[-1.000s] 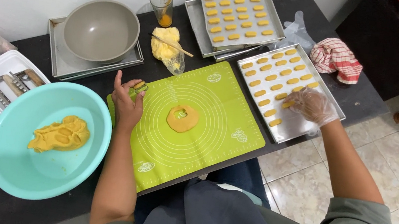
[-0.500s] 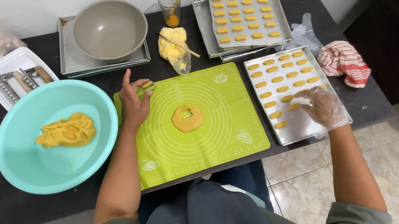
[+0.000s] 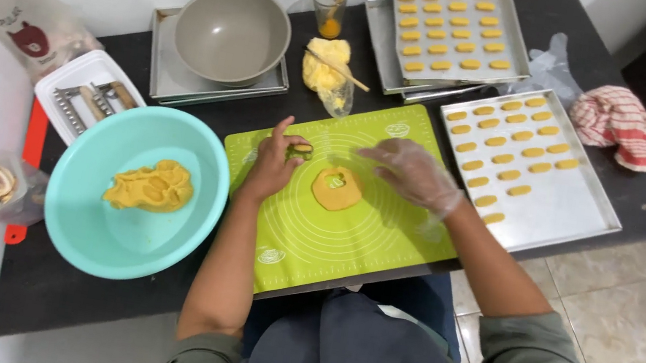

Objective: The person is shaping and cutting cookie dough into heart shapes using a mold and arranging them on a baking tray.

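Bare left hand [image 3: 275,161] pinching small green cutter [image 3: 299,151], gloved right hand [image 3: 409,173] fingers spread, above flat orange dough round [image 3: 337,189], lime silicone mat [image 3: 349,237]

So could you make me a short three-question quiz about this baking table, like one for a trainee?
1. True or false: the right hand wears a clear plastic glove.
2. What lies on the green mat between the two hands? A) a rolling pin B) a flat dough piece with a hole cut in it C) a spoon
3. Fill in: the turquoise bowl holds a lump of yellow ____.

Key:
1. True.
2. B.
3. Dough.
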